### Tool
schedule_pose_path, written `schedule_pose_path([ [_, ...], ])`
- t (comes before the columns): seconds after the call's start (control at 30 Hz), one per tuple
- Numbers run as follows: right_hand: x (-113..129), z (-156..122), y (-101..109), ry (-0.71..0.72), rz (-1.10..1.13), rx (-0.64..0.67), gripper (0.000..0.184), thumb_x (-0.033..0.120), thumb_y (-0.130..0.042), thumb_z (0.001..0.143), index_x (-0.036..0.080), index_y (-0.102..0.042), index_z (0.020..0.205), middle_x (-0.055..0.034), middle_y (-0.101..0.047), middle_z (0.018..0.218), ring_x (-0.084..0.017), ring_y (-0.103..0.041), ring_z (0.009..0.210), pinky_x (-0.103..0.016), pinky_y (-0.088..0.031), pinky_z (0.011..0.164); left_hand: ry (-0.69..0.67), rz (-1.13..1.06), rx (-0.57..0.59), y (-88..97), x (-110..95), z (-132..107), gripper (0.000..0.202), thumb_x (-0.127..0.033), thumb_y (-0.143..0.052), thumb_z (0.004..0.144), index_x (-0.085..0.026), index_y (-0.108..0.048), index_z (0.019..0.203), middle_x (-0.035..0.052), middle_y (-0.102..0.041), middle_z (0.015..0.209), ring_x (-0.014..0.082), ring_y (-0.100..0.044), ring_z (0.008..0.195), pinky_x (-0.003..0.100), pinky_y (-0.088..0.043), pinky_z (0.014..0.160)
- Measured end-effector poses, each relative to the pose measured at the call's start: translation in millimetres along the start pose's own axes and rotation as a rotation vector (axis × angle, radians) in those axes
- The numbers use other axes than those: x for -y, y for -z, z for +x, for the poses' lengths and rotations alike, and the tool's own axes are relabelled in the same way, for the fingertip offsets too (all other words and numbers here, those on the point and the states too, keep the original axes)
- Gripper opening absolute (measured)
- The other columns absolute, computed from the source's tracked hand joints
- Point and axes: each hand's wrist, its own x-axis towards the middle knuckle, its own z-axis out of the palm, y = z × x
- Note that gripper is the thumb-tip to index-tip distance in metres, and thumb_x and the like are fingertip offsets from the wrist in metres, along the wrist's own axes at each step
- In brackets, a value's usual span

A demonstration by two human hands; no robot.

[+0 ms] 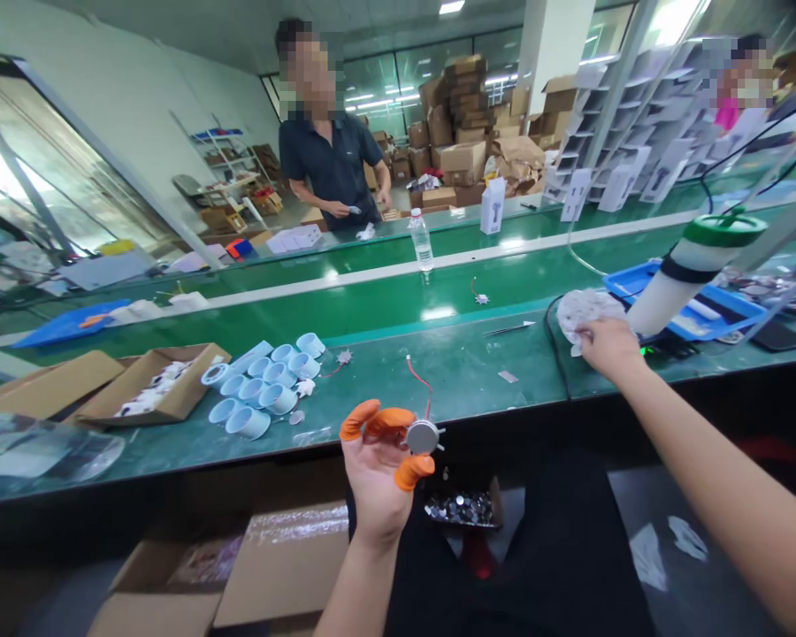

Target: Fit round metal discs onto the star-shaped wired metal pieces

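My left hand (383,460), with orange finger cots on several fingertips, pinches a small round part with a metal disc face, short prongs and a red wire lead (423,437). The part is held just in front of the bench edge, wire upward. My right hand (610,348) reaches out to the right, its fingers closed on a crumpled white wipe (587,311). Right beside that hand leans a large white dispensing cartridge with a green cap (669,287). Several light blue plastic cups (256,394) stand left of my left hand, near another small wired part (345,356).
Tweezers (510,327) and a water bottle (421,241) lie beyond my hands. A cardboard box of white parts (199,363) sits left, a blue tray (736,329) right. Below the bench edge is a container of metal discs (461,509). A person (332,155) stands across the bench.
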Motion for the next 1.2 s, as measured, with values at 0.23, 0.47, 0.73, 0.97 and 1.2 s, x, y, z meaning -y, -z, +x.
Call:
schedule_pose_path([
  [0.23, -3, 1, -21, 0.073, -0.059, 0.185, 0.027, 0.019, -0.060, 0.086, 0.009, -0.076, 0.106, -0.0213, -0.071, 0.114, -0.032, -0.065, 0.107, -0.041, -0.047, 0.093, -0.016, 0.067, -0.007, 0.1, -2, -2, 0.074, -0.033, -0.098, 0.059, -0.033, -0.059, 0.122, -0.0006, -0.071, 0.098, 0.0128, -0.067, 0.077, 0.022, -0.057, 0.068],
  [0.47, 42, -26, -4, 0.189, 0.181, -0.080, 0.024, 0.026, -0.059, 0.089, 0.014, -0.073, 0.104, -0.0174, -0.071, 0.112, -0.031, -0.064, 0.109, -0.042, -0.046, 0.099, -0.122, 0.166, -0.034, -6.2, -1, -6, 0.065, -0.021, -0.095, 0.063, -0.029, -0.062, 0.119, 0.0008, -0.069, 0.100, 0.0149, -0.069, 0.089, 0.027, -0.059, 0.082],
  [0.73, 108, -76, -39, 0.115, 0.654, -0.107, 0.021, 0.030, -0.054, 0.093, 0.018, -0.071, 0.089, -0.0086, -0.069, 0.081, -0.020, -0.061, 0.067, -0.034, -0.052, 0.070, -0.046, 0.303, 0.157, 8.8, 43, 23, 0.058, -0.016, -0.089, 0.069, -0.026, -0.064, 0.120, 0.0035, -0.067, 0.106, 0.0159, -0.069, 0.095, 0.030, -0.058, 0.088],
  [0.97, 107, -79, -71, 0.017, 0.747, -0.228, 0.020, 0.031, -0.055, 0.095, 0.018, -0.069, 0.093, -0.0050, -0.064, 0.073, -0.016, -0.052, 0.057, -0.031, -0.047, 0.060, 0.228, 0.619, 0.277, -0.5, 170, 160, 0.040, -0.027, -0.083, 0.075, -0.015, -0.071, 0.112, 0.0065, -0.064, 0.101, 0.0130, -0.067, 0.079, 0.031, -0.059, 0.081],
  [1.2, 105, -78, -84, 0.051, 0.718, -0.228, 0.020, 0.030, -0.054, 0.095, 0.018, -0.069, 0.090, -0.0022, -0.062, 0.067, -0.014, -0.052, 0.052, -0.028, -0.045, 0.056, 0.253, 0.906, 0.235, -12.3, 224, 283, 0.033, -0.034, -0.065, 0.096, -0.016, -0.062, 0.124, 0.0103, -0.064, 0.125, 0.0233, -0.066, 0.105, 0.044, -0.058, 0.089],
])
